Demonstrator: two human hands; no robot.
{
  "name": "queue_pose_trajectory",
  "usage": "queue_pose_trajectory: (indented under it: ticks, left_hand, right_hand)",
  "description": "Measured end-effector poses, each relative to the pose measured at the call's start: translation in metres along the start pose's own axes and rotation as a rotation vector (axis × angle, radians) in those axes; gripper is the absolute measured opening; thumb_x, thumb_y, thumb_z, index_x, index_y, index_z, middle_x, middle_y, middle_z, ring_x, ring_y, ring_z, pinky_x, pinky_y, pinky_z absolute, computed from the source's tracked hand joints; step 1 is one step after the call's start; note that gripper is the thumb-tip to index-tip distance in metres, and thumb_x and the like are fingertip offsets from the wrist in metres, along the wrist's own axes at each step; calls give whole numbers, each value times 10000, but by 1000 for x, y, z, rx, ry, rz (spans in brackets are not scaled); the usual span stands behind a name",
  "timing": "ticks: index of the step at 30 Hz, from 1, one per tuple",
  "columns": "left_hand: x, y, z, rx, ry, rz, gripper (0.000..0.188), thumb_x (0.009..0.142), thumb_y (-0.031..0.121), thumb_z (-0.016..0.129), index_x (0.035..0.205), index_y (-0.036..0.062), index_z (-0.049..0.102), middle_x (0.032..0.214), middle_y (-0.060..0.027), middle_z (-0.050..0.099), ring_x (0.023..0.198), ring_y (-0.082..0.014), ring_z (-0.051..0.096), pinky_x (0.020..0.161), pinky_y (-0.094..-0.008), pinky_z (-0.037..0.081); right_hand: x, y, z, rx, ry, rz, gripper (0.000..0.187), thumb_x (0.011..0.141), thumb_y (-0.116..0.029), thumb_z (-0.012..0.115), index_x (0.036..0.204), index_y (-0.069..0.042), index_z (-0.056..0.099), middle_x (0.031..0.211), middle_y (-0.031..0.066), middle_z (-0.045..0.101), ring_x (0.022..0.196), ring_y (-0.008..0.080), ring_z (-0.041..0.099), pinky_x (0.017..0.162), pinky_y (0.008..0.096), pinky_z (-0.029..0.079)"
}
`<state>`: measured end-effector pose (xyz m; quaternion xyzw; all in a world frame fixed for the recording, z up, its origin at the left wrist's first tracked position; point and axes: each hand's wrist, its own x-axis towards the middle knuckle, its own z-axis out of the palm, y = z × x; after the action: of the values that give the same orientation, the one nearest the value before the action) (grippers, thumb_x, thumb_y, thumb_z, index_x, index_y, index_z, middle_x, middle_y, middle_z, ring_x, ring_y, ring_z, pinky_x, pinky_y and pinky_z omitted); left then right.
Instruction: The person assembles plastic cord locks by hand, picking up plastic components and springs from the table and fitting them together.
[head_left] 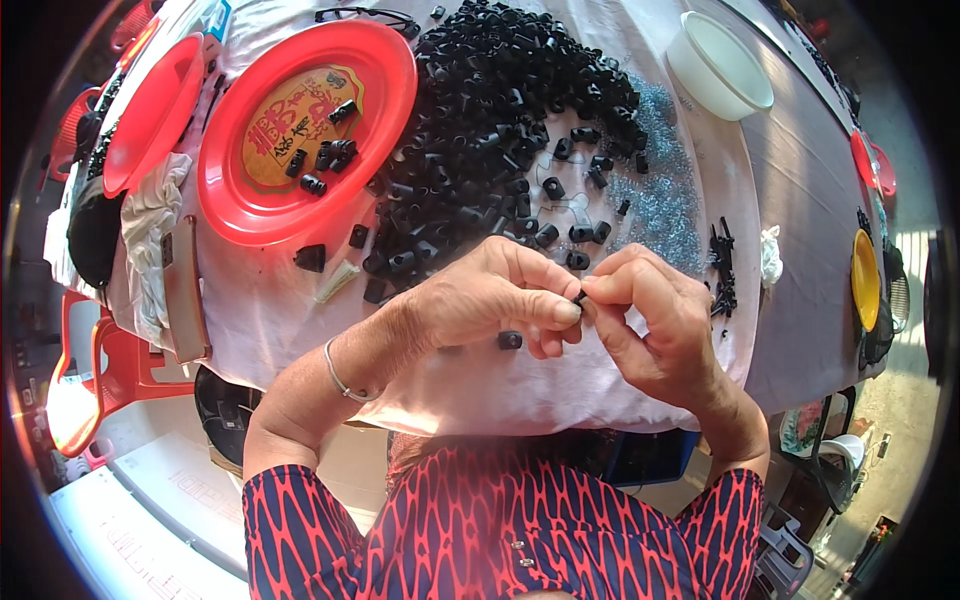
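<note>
My left hand (495, 295) and my right hand (655, 320) meet over the near part of the cloth-covered table. Their fingertips pinch a small black plastic piece (582, 298) from both sides, and most of it is hidden by the fingers. Just beyond the hands lies a big heap of short black plastic caps (460, 170), with several loose ones scattered at its right edge. One black cap (510, 340) rests on the cloth below my left hand. Right of the heap spreads a layer of tiny silvery metal bits (660, 190), perhaps springs.
A red round tray (225, 205) holding several black caps stands at the left. White plastic tub (700, 80) at the far right; thin black parts (722, 265) in a small pile right of my hand. A red plate (150, 130), a yellow dish (865, 280) and a red chair (120, 360) flank the table.
</note>
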<state>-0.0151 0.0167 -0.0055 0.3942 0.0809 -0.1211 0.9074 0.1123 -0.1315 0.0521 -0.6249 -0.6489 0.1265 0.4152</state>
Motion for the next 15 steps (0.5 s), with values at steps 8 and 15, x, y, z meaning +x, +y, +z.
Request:
queue_pose_trajectory:
  ticks: [8, 15]
  left_hand:
    - [1, -6, -2, -106, -74, 103, 229, 838, 144, 646, 994, -22, 623, 883, -119, 654, 736, -170, 644, 693, -299, 534]
    - [4, -6, 5, -168, -70, 161, 274, 863, 128, 607, 1071, -48, 580, 976, -155, 640, 943, -234, 632, 833, -328, 514]
  right_hand:
    - [1, -8, 2, 10, 38, -30, 288, 642, 36, 683, 895, 13, 548, 798, 129, 532, 706, 265, 550, 599, 339, 466]
    - [0, -3, 14, -169, 141, -125, 443, 585, 27, 734, 980, 12, 534, 872, 126, 515, 781, 272, 524, 636, 352, 461]
